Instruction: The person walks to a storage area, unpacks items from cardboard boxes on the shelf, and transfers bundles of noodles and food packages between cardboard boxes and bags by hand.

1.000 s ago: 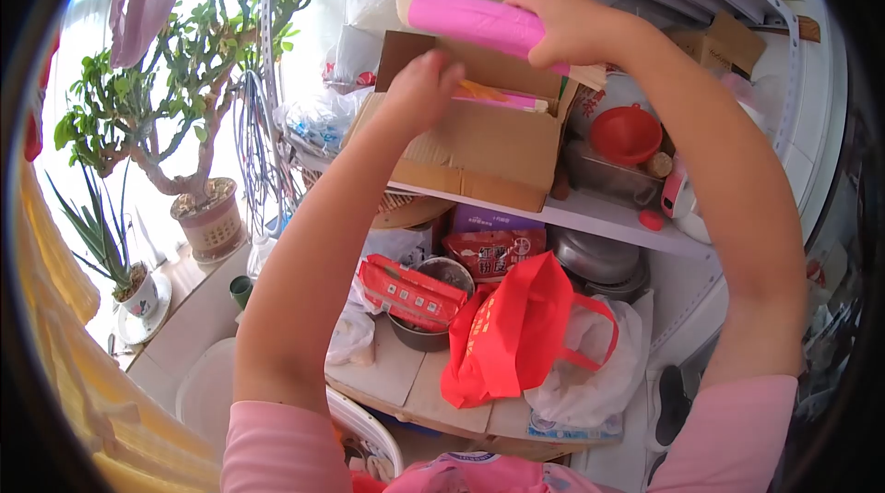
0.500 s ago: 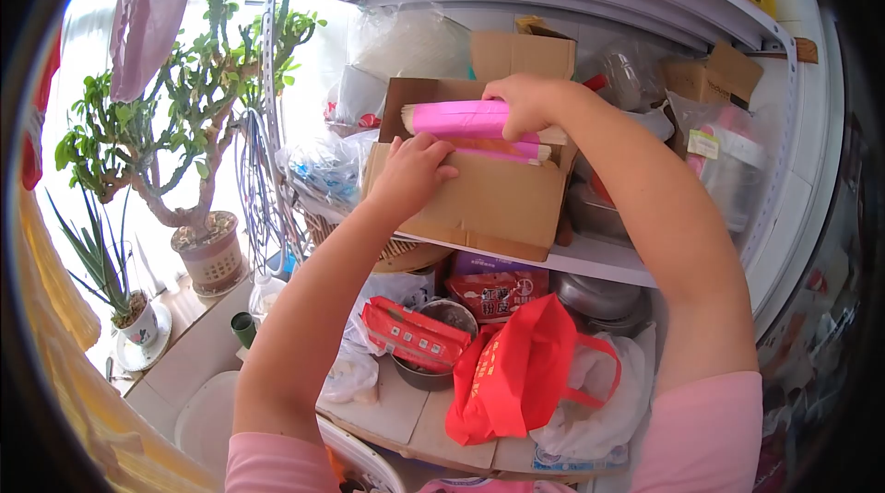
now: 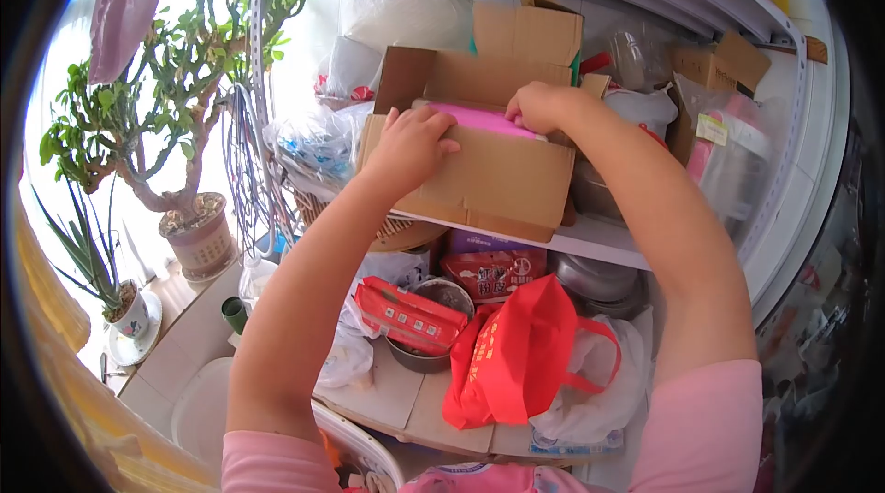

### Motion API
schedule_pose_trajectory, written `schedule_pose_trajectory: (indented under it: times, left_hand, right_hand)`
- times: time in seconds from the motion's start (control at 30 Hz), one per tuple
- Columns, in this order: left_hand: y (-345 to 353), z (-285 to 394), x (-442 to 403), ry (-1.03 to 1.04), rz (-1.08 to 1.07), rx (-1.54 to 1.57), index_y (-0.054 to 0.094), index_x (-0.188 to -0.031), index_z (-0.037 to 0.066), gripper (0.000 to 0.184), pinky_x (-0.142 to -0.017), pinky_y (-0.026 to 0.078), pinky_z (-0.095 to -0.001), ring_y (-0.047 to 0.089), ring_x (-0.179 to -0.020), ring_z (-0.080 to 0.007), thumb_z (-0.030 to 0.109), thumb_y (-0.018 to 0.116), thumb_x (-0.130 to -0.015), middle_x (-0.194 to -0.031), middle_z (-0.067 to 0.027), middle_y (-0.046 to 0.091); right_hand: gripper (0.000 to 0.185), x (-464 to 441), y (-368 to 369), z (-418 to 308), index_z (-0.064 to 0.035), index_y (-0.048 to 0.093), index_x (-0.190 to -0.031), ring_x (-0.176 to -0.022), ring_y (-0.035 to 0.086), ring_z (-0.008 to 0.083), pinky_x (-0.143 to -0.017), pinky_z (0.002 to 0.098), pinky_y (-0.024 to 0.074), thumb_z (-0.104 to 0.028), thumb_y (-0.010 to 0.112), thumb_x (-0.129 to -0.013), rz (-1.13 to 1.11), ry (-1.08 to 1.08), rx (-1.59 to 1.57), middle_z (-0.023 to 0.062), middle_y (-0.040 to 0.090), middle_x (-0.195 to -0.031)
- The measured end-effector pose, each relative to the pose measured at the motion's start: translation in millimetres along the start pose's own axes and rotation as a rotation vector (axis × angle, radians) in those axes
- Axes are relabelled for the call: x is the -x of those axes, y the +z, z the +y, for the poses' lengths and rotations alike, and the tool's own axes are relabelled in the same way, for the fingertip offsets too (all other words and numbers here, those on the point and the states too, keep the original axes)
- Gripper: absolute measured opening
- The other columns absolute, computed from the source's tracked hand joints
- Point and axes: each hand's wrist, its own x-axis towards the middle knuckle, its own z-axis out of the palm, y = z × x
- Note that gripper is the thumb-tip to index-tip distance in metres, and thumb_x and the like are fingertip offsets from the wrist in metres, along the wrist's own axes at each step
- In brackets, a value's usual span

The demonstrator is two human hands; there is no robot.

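An open cardboard box [image 3: 502, 181] sits on the shelf with its flaps up. Inside lies a pink-wrapped bundle [image 3: 479, 118], low between the box walls; the front wall hides its lower part. My right hand [image 3: 544, 110] reaches over the box, its bent fingers closed at the bundle's right part, fingertips partly hidden. At the box's front left edge, my left hand [image 3: 412, 144] grips the rim, with fingers hooked over the top.
Plastic bags [image 3: 323, 147] lie left of the box, and a clear plastic container [image 3: 737, 166] stands at the right. Below are a red bag [image 3: 512, 355], a red packet [image 3: 410, 315] in a metal pot, and stacked metal bowls [image 3: 599, 285]. A potted plant [image 3: 198, 235] stands left.
The pink-wrapped bundle has gone down into the box with my right hand, from above the rim to below it. My left hand has stayed on the box edge.
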Motion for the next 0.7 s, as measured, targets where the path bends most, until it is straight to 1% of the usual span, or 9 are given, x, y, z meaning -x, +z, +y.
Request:
schedule_pose_trajectory:
  times: [0.13, 0.2, 0.23, 0.33, 0.4, 0.47, 0.5, 0.67, 0.7]
  left_hand:
    - [13, -13, -3, 0.052, 0.021, -0.174, 0.061, -0.11, 0.014, 0.034, -0.085, 0.043, -0.0455, 0.058, -0.1, -0.0327, 0.03, 0.066, -0.081, -0.108, -0.0111, 0.061]
    - [18, -14, 0, 0.057, 0.076, -0.204, 0.059, -0.114, 0.013, 0.035, -0.086, 0.046, -0.0446, 0.058, -0.102, -0.034, 0.029, 0.064, -0.083, -0.109, -0.0127, 0.062]
    - [13, -7, 4, 0.021, 0.139, -0.09, 0.059, -0.114, 0.011, 0.034, -0.089, 0.046, -0.0435, 0.057, -0.104, -0.0353, 0.025, 0.064, -0.084, -0.112, -0.0146, 0.061]
    - [-2, 56, 38, 0.19, 0.464, 0.069, 0.059, -0.108, 0.002, 0.023, -0.084, 0.048, -0.0408, 0.06, -0.097, -0.035, 0.009, 0.059, -0.086, -0.108, -0.015, 0.062]
    - [17, 105, 90, 0.265, 0.319, 0.258, 0.059, -0.102, 0.001, 0.018, -0.079, 0.05, -0.0402, 0.061, -0.092, -0.0333, 0.002, 0.053, -0.085, -0.103, -0.0148, 0.063]
    - [54, 150, 135, 0.42, -0.139, 0.614, 0.058, -0.094, 0.004, 0.02, -0.077, 0.051, -0.0426, 0.061, -0.088, -0.0334, 0.001, 0.057, -0.075, -0.098, -0.0132, 0.063]
    - [76, 172, 154, 0.413, -0.404, 0.725, 0.059, -0.096, 0.005, 0.022, -0.087, 0.049, -0.0478, 0.061, -0.09, -0.0319, 0.005, 0.058, -0.074, -0.095, -0.0125, 0.062]
    - [141, 192, 209, 0.412, -1.145, 0.353, 0.061, -0.102, 0.007, 0.026, -0.104, 0.034, -0.0547, 0.065, -0.086, -0.0284, 0.023, 0.052, -0.083, -0.094, -0.01, 0.063]
    - [139, 185, 212, 0.411, -1.152, 0.357, 0.061, -0.102, 0.007, 0.026, -0.104, 0.034, -0.0547, 0.065, -0.086, -0.0284, 0.023, 0.052, -0.083, -0.094, -0.01, 0.063]
  right_hand:
    - [0.025, 45, -10, -29, -0.0057, 0.066, -0.108, -0.101, 0.062, 0.0315, -0.086, 0.0394, 0.0489, -0.012, 0.059, -0.085, 0.362, -0.146, -0.077, 0.017, 0.066, -0.104]
    - [0.016, 92, -7, -44, -0.0013, 0.064, -0.096, -0.077, 0.062, 0.0296, -0.069, 0.0351, 0.0486, -0.012, 0.056, -0.086, 0.684, -0.424, -0.124, 0.0164, 0.065, -0.082]
    - [0.017, 131, -3, -61, -0.0028, 0.06, -0.079, -0.074, 0.061, 0.0364, -0.063, 0.0441, 0.0476, -0.019, 0.056, -0.084, 0.641, -0.356, -0.285, 0.019, 0.062, -0.077]
    - [0.013, 212, 51, -62, -0.0028, 0.061, -0.079, -0.071, 0.061, 0.0352, -0.062, 0.044, 0.0471, -0.015, 0.057, -0.081, 0.457, -0.378, -0.215, 0.0172, 0.061, -0.071]
    - [0.011, 232, 111, -46, -0.0022, 0.061, -0.079, -0.074, 0.06, 0.0346, -0.065, 0.0433, 0.0465, -0.013, 0.056, -0.081, 0.152, -0.333, -0.288, 0.0158, 0.061, -0.075]
    - [0.011, 233, 174, -30, -0.0019, 0.062, -0.082, -0.081, 0.06, 0.0338, -0.07, 0.042, 0.0471, -0.011, 0.056, -0.08, -0.148, -0.236, -0.356, 0.0149, 0.061, -0.081]
    - [0.012, 229, 209, -23, -0.0023, 0.063, -0.084, -0.084, 0.061, 0.0336, -0.073, 0.0418, 0.048, -0.012, 0.056, -0.08, -0.246, -0.203, -0.402, 0.0152, 0.063, -0.084]
    - [0.018, 194, 336, -29, -0.0036, 0.067, -0.091, -0.09, 0.063, 0.032, -0.079, 0.0402, 0.0498, -0.01, 0.055, -0.08, -0.377, -0.234, -0.518, 0.0148, 0.065, -0.088]
    - [0.016, 188, 350, -36, -0.0033, 0.067, -0.089, -0.089, 0.063, 0.0322, -0.079, 0.0409, 0.0497, -0.01, 0.055, -0.08, -0.365, -0.293, -0.525, 0.015, 0.065, -0.087]
